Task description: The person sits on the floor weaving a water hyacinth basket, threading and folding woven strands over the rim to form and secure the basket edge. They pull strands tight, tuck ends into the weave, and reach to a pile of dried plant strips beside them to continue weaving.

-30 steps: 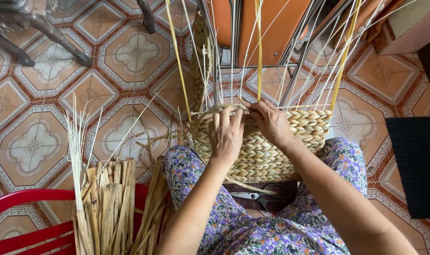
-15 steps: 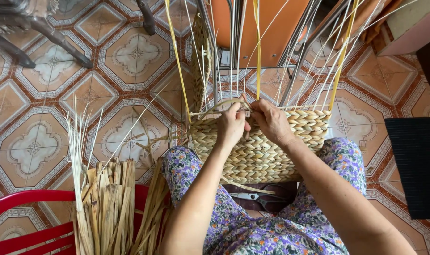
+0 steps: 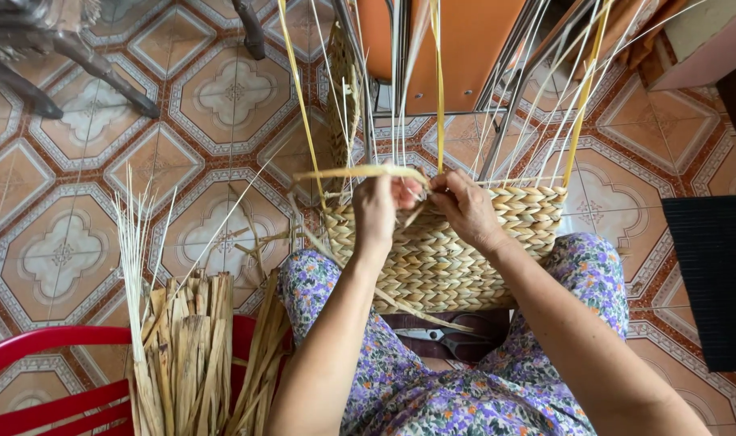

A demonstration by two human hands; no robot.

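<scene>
patterned floor tiles (image 3: 61, 250) in orange, cream and brown are seen under everything, with a half-woven basket (image 3: 441, 258) resting on the lap of a person in a purple flowered dress (image 3: 433, 387). the basket is taken as the landmark. its woven wall is turned toward the camera, and many thin pale stakes (image 3: 513, 97) stand up from its top edge, with a few yellow strips (image 3: 437, 81) among them.

the left hand (image 3: 380, 211) is held at the basket's top edge, left of the middle; its grip is closed on a flat dried straw strand (image 3: 360, 172), which runs out level to the left above the rim. the right hand (image 3: 465, 208) is set just beside it at the same edge, fingers curled and pinched on the weave; exactly which strand is held cannot be told. the two hands are nearly touching.

left of the basket, a bundle of dried straw (image 3: 186, 347) is stood upright against a red chair (image 3: 37, 379). just below the basket, on the lap, a pair of scissors (image 3: 449, 339) is laid. behind the basket, an orange panel (image 3: 465, 48) is seen, and far left behind it, dark furniture legs (image 3: 101, 73). right of the basket, a dark mat (image 3: 711, 274) is laid on the floor.
</scene>
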